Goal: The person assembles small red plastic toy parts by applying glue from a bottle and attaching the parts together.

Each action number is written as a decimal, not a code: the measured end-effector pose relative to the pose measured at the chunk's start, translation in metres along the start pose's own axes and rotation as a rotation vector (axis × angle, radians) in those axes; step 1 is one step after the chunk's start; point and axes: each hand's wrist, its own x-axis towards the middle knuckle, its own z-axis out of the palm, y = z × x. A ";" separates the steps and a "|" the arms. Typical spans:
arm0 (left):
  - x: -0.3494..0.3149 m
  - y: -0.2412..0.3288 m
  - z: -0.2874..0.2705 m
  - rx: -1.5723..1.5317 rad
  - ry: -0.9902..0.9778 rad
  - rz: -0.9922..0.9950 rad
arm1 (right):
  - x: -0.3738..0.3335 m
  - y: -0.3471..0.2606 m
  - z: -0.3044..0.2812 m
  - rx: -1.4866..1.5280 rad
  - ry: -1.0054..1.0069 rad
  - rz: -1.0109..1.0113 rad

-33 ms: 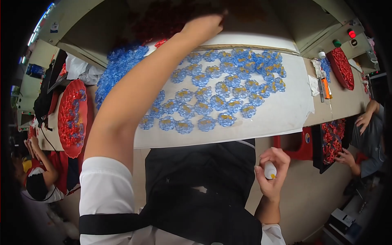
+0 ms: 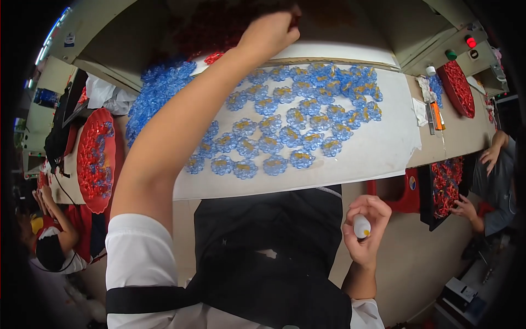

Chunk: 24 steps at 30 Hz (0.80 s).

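Observation:
My left hand (image 2: 273, 34) reaches over the work table into the dark hollow at the far side. Its fingers are curled, and shadow hides what they hold, if anything. Low at the right, beyond the table's near edge, my right hand (image 2: 368, 233) is closed around a small white bottle (image 2: 361, 225) with a yellow spot at its tip. Between the hands, clear blue flower-shaped plastic pieces (image 2: 274, 164) lie spread on the white sheet (image 2: 378, 148), many with a yellow-brown smear on top. My left forearm covers part of them.
A heap of blue pieces (image 2: 159, 104) lies left of my forearm. Dim red pieces (image 2: 213, 57) lie at the hollow's edge. A red tray (image 2: 113, 159) stands at the left. An orange cutter (image 2: 436, 116) lies at the right. A co-worker's hand (image 2: 464, 209) touches a black crate (image 2: 433, 222).
My left hand has shifted slightly, with its fingers curled in more. The right hand still holds the bottle, tilted a little differently. The table pieces look unchanged.

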 end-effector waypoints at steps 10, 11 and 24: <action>-0.117 0.111 -0.107 -1.422 -0.355 -0.853 | 0.010 -0.015 0.012 0.370 0.034 0.090; -0.127 0.117 -0.108 -1.432 -0.357 -0.857 | 0.009 -0.014 0.012 0.363 0.034 0.098; -0.178 0.157 -0.106 -1.779 -0.427 -1.112 | 0.016 -0.031 0.013 0.374 0.287 -0.118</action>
